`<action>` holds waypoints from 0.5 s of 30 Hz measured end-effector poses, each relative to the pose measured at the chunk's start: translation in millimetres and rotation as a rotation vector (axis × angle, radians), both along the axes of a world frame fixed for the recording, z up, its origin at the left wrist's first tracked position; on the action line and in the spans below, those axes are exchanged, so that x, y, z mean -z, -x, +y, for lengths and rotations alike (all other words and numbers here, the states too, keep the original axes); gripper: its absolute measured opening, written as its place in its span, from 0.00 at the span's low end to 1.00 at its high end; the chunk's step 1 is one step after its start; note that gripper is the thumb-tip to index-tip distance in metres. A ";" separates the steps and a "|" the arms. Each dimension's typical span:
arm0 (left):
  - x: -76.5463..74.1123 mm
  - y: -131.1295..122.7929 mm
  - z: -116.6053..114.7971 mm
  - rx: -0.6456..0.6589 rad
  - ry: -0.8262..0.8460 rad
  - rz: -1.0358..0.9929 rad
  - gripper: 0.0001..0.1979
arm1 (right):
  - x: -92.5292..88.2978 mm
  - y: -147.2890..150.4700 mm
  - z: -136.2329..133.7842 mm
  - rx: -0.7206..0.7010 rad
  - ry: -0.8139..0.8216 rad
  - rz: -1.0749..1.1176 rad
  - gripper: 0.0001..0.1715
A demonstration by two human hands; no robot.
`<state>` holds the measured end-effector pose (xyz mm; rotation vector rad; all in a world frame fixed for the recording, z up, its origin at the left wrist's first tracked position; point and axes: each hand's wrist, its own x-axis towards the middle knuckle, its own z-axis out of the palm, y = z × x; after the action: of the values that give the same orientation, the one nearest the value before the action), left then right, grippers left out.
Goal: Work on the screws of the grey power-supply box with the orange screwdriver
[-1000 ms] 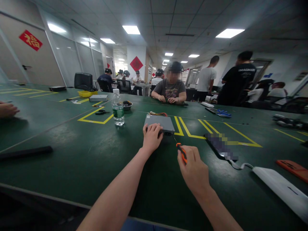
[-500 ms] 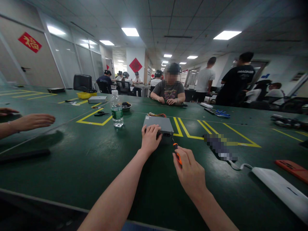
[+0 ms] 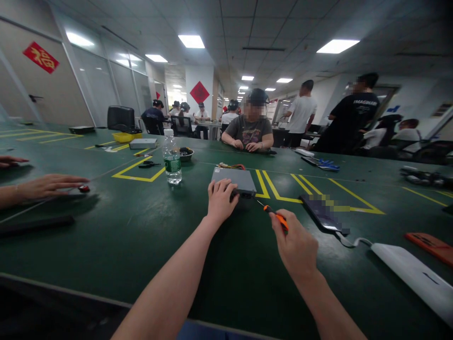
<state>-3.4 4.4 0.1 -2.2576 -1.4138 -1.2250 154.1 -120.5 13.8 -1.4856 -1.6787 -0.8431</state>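
A grey metal power supply unit (image 3: 236, 178) lies flat on the green table, its coloured cables (image 3: 231, 166) at the far side and a socket on its near face. My left hand (image 3: 222, 200) grips the unit's near left edge, fingers over the top and thumb at the near face. My right hand (image 3: 295, 241) is closed around the orange and black handle of a screwdriver (image 3: 278, 218). The screwdriver's thin shaft points up and left to the near right corner of the unit. Whether its tip touches the unit I cannot tell.
A water bottle (image 3: 172, 160) stands left of the unit, a metal bowl (image 3: 186, 154) behind it. To the right are a phone (image 3: 323, 215), a white power bank (image 3: 412, 274) and an orange phone (image 3: 430, 245). Another person's hand (image 3: 53, 185) is at left; someone sits opposite.
My right hand has moved right with the screwdriver, which now slants more sideways. My left hand stays on the unit. At left, the other person's hand has shifted right, with a small red thing by its fingertips.
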 end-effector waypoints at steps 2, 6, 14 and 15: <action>0.4 -0.3 0.3 -0.001 -0.002 -0.002 0.12 | -1.0 0.2 -0.6 0.014 0.008 0.023 0.12; 1.0 -0.6 0.7 -0.007 -0.003 -0.007 0.12 | 1.8 13.7 -3.5 -0.064 0.032 -0.085 0.10; -0.5 -0.6 -0.6 -0.008 0.002 -0.003 0.12 | 2.8 10.8 -3.1 -0.046 -0.018 -0.061 0.08; -0.8 -0.5 -0.8 -0.007 0.004 -0.002 0.12 | 2.7 10.2 -3.1 -0.045 -0.003 -0.030 0.09</action>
<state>-2.8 3.6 0.9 -2.2532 -1.4248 -1.2231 144.0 -123.5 11.1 -1.4347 -1.7259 -0.8475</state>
